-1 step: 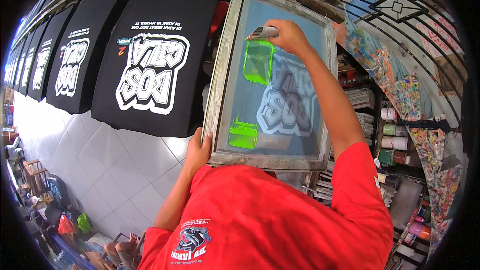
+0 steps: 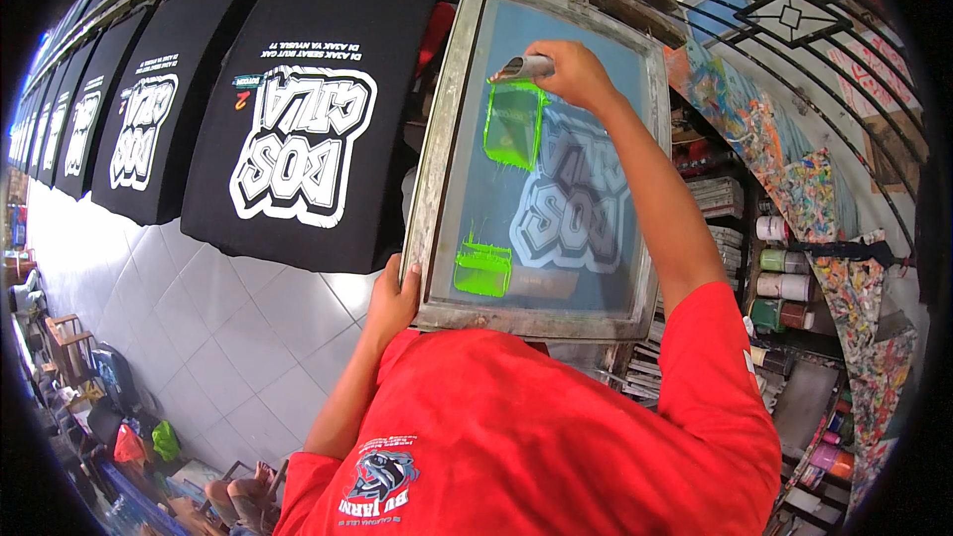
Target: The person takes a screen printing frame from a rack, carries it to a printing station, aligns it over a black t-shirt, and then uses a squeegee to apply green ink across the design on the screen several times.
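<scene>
A wooden-framed printing screen (image 2: pixel 427 189) with blue-grey mesh lies over a dark surface, and a white lettered print shows through it. My right hand (image 2: pixel 568 74) is closed around a small squeegee (image 2: pixel 523 67) near the screen's far part. Bright green ink (image 2: pixel 511 151) borders a rectangle just below the squeegee's blade. Another green ink patch (image 2: pixel 483 273) sits at the near left of the mesh. My left hand (image 2: pixel 397 296) grips the frame's near left edge, its thumb on top and the other fingers mostly hidden.
Left of the screen, a black T-shirt (image 2: pixel 308 10) with a white print lies on a board, and several more stretch away in a row. Ink jars (image 2: pixel 784 285) and stacked frames fill shelves at right. A black metal grille (image 2: pixel 789 15) stands at the far right.
</scene>
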`<state>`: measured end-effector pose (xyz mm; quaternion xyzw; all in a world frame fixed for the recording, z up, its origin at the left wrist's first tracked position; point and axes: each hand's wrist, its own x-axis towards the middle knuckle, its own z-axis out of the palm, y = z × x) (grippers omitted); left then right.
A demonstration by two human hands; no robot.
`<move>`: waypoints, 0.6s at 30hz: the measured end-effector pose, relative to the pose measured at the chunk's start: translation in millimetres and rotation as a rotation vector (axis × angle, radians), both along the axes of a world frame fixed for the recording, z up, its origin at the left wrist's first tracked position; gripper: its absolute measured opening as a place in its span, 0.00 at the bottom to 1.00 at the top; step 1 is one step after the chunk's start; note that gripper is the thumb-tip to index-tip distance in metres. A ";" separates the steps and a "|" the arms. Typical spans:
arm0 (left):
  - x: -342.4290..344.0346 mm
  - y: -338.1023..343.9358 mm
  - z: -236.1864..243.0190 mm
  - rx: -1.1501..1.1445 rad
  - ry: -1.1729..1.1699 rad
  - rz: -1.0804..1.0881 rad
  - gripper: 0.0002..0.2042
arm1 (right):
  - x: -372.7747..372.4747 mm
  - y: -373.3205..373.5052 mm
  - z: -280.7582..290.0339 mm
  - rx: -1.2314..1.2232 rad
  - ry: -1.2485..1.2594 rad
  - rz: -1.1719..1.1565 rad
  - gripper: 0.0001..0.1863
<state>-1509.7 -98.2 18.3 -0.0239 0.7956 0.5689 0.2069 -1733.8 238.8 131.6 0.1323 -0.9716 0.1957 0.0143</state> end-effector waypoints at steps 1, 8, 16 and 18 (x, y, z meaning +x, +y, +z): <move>0.7 0.5 -2.2 0.002 0.002 0.003 0.13 | -3.8 2.8 -3.2 0.012 -0.018 0.019 0.16; 0.0 0.9 -0.7 -0.049 -0.030 -0.001 0.13 | -10.6 3.4 -8.9 0.056 -0.073 0.031 0.16; -0.3 1.1 -3.4 -0.019 -0.035 0.003 0.13 | 5.1 -0.9 -24.6 0.112 -0.019 0.002 0.16; -0.6 0.6 -2.6 -0.023 -0.086 -0.002 0.13 | 9.3 -1.2 -25.3 0.094 -0.026 0.038 0.15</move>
